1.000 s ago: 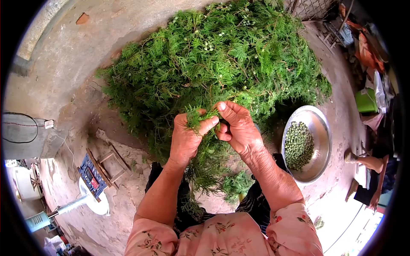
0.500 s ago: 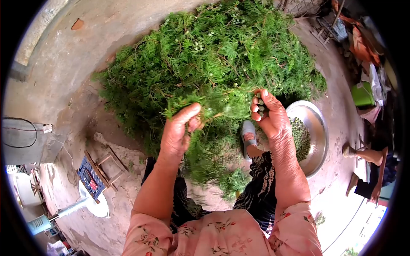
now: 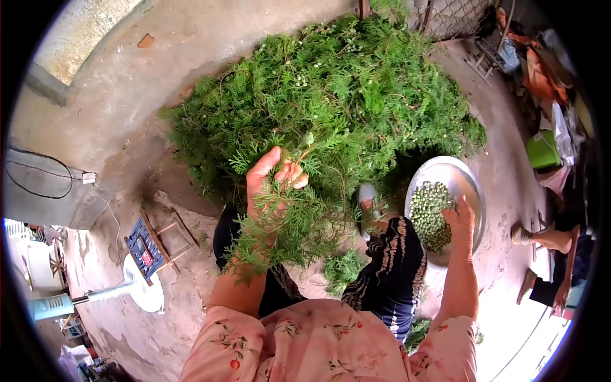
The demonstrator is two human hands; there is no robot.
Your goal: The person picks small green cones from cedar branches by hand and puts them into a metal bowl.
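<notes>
My left hand [image 3: 259,183] is closed around the stem of a leafy green conifer branch [image 3: 302,219], whose flat sprays hang over my wrist and forearm. A small pale green cone shows near the top of the branch. On the right, my right hand [image 3: 461,223] reaches down into a wide metal basin [image 3: 478,184], its fingers apart at the edge of a heap of small green cones [image 3: 429,213]. Its fingertips are partly hidden. In front of me lies a large pile of cut conifer branches [image 3: 331,95], some bearing cones.
A small folding stool [image 3: 145,248] and a white-and-blue standing fan [image 3: 137,283] are on the left. Another person's leg [image 3: 552,240] shows at the right, below a green box [image 3: 542,149] and bags. A loose green sprig [image 3: 344,272] lies between my feet.
My right hand has moved from beside the branch, where it held several cones, down into the basin. My left hand still grips the branch, which now hangs over my forearm.
</notes>
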